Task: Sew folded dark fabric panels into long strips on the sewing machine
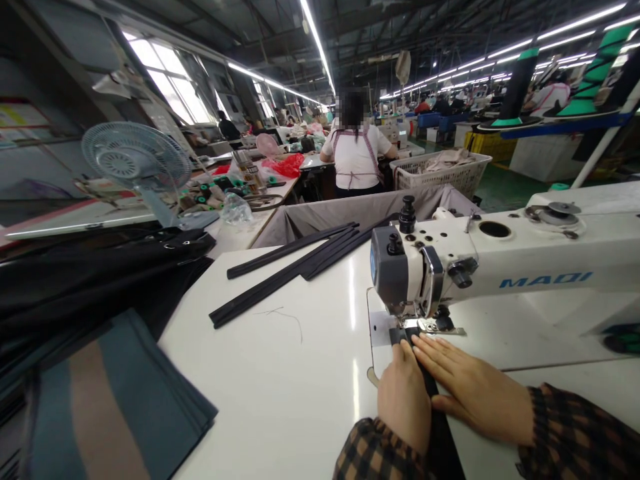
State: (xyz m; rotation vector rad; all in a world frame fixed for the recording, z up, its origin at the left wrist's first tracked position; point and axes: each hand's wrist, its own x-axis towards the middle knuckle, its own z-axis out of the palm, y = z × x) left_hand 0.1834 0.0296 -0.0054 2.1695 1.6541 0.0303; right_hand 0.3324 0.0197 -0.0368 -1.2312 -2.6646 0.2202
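Note:
A black fabric strip (443, 433) runs from the lower edge up to the presser foot area of a white sewing machine (500, 260). My left hand (406, 400) is on the strip's left side, its fingers bent and closed on the fabric, fingertips just short of the foot. From the right, my right hand (477, 390) lies over the strip with fingers stretched out flat and the thumb apart. The machine head hides the strip's far end. Several finished-looking black strips (280, 283) lie on the white table (260, 400), left of the machine.
Loose thread (280, 312) lies on the table. Dark fabric (100, 273) and blue-and-tan panels (120, 400) are stacked at left. A fan (135, 157) stands behind them. Ahead, a person (355, 157) sits facing away, near a white basket (440, 175). Thread cones (520, 87) stand upper right.

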